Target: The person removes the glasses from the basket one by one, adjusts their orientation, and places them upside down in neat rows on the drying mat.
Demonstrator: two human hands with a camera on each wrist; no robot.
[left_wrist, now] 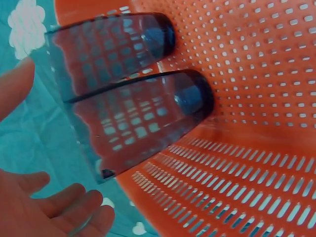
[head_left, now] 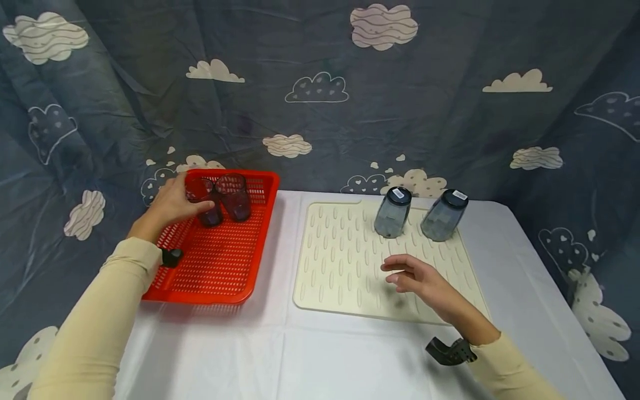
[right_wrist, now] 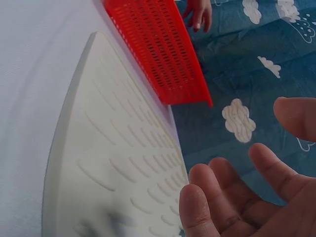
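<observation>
Two dark tinted drinking glasses stand side by side, mouths up, at the back of a red perforated basket (head_left: 215, 269): the left glass (head_left: 212, 215) and the right glass (head_left: 236, 201). My left hand (head_left: 172, 203) reaches over the basket's left side at the left glass. In the left wrist view, thumb and fingers spread apart around the glasses' rims, with a gap before the nearer glass (left_wrist: 143, 118). My right hand (head_left: 417, 280) hovers over a cream drying mat (head_left: 340, 255), fingers loosely bent, holding nothing.
Two similar glasses rest upside down at the mat's back right, one glass (head_left: 392, 215) beside another glass (head_left: 442, 218), labels on their bases. A white cloth (head_left: 240, 350) covers the table. A dark cloud-patterned curtain (head_left: 320, 55) hangs behind.
</observation>
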